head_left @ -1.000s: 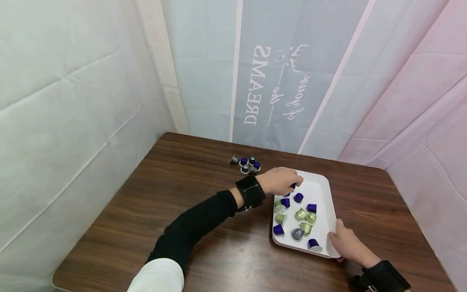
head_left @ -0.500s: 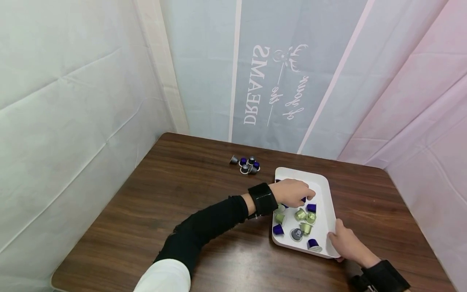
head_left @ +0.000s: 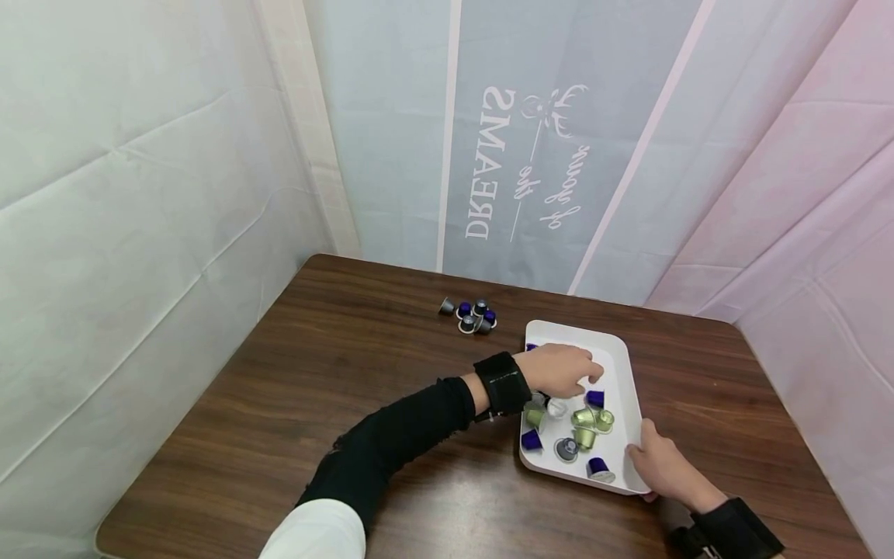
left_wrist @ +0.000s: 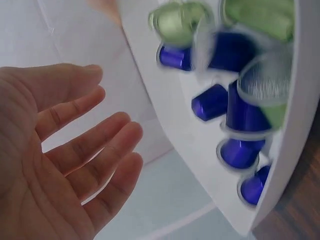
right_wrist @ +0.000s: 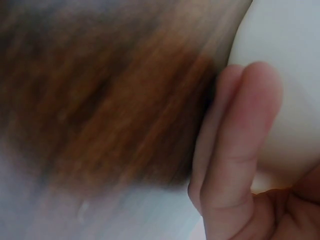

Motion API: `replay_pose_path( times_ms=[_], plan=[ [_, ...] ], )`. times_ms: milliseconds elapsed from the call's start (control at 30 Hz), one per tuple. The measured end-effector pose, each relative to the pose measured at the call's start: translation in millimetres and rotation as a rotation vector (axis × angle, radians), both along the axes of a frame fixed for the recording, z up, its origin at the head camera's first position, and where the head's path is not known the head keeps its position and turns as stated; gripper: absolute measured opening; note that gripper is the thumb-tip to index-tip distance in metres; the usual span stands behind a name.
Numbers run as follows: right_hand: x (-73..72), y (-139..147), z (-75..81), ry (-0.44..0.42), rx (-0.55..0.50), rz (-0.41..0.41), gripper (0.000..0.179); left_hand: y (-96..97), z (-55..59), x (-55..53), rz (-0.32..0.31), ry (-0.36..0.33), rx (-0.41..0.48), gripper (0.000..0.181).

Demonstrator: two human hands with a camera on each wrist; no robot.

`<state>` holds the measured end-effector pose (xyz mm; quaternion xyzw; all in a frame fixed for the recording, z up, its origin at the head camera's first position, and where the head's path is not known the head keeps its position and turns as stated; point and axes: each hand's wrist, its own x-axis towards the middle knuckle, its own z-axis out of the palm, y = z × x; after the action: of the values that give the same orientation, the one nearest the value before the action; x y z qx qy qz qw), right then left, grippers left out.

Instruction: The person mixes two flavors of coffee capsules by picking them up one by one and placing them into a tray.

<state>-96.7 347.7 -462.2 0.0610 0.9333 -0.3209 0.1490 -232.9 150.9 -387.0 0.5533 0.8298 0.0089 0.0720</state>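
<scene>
A shallow white tray [head_left: 613, 359] holds several coffee capsules: blue ones [head_left: 595, 398], green ones [head_left: 584, 439] and a grey one [head_left: 566, 449]. Over the tray's left half is my left hand [head_left: 562, 370]. In the left wrist view its fingers [left_wrist: 107, 145] are loosely bent with nothing between them. A blue capsule [left_wrist: 231, 51] there is blurred by motion, close to a green capsule [left_wrist: 179, 22]. My right hand [head_left: 667, 466] grips the tray's near right edge, thumb on the inside. Part of the tray's contents is hidden under my left hand.
A small cluster of grey and blue capsules [head_left: 480, 317] lies on the brown wooden table [head_left: 349, 341], left of the tray's far end. Cloth curtains [head_left: 391, 140] surround the table at the back and both sides.
My left hand has come from the tray's far left part toward its middle and let go of a blue capsule. Green capsules have shifted slightly. My right hand keeps its hold.
</scene>
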Motion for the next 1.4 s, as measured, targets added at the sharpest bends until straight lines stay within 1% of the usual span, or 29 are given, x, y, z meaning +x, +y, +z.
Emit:
replay_pose_path(
  times_ms=[67,167,300,433,533,600,667,733,800,833,933,1033,1067,1200,1267,1400],
  plan=[
    [-0.2,-0.1,-0.3,-0.003,0.003,-0.004,0.029,-7.3,2.0,-8.7,0.039,0.018,0.025,0.023],
    [-0.5,0.1,-0.3,-0.010,0.006,-0.003,0.030,-23.1,5.1,-25.3,0.125,0.027,0.063,0.023],
    [-1.2,0.4,-0.1,-0.019,0.003,0.001,0.033,-49.1,2.2,-50.0,0.243,0.015,0.095,0.019],
    [-1.5,0.0,0.4,-0.020,0.007,0.003,0.034,-75.0,-8.0,-72.0,0.341,0.032,0.087,0.014],
    [-1.4,0.1,0.5,-0.028,0.018,-0.002,0.034,-90.9,-17.8,-84.3,0.421,0.045,0.071,0.013],
    [-1.2,0.1,0.8,-0.033,0.023,-0.004,0.035,-99.2,-24.2,-90.0,0.474,0.049,0.063,0.015],
    [-1.2,0.2,1.1,-0.034,0.023,-0.003,0.036,-105.7,-30.4,-93.9,0.516,0.049,0.058,0.019],
    [-1.2,0.3,1.3,-0.033,0.020,-0.002,0.036,-110.9,-36.2,-96.3,0.545,0.056,0.052,0.022],
    [-1.3,0.2,1.8,-0.033,0.016,-0.002,0.036,-114.9,-40.9,-97.5,0.569,0.060,0.053,0.022],
    [-1.4,0.2,1.8,-0.033,0.014,-0.002,0.036,-116.7,-43.7,-97.9,0.573,0.075,0.062,0.020],
    [-1.8,0.0,1.6,-0.028,0.015,-0.001,0.035,-120.1,-48.5,-99.4,0.585,0.082,0.057,0.023],
    [-2.5,-0.3,1.0,-0.023,0.020,0.003,0.033,-121.9,-53.1,-101.6,0.589,0.089,0.047,0.030],
    [-2.7,-0.5,1.0,-0.023,0.023,0.005,0.032,-122.1,-53.5,-102.1,0.594,0.079,0.032,0.034],
    [-3.5,-0.2,0.7,-0.031,0.026,0.005,0.033,-123.5,-57.1,-101.8,0.599,0.079,0.021,0.037],
    [-3.6,-0.1,0.5,-0.029,0.025,0.005,0.033,-124.5,-58.8,-101.0,0.600,0.070,0.013,0.034],
    [-3.2,-0.1,0.2,-0.018,0.027,0.007,0.032,-127.6,-62.2,-99.5,0.597,0.044,0.019,0.023]
  ],
)
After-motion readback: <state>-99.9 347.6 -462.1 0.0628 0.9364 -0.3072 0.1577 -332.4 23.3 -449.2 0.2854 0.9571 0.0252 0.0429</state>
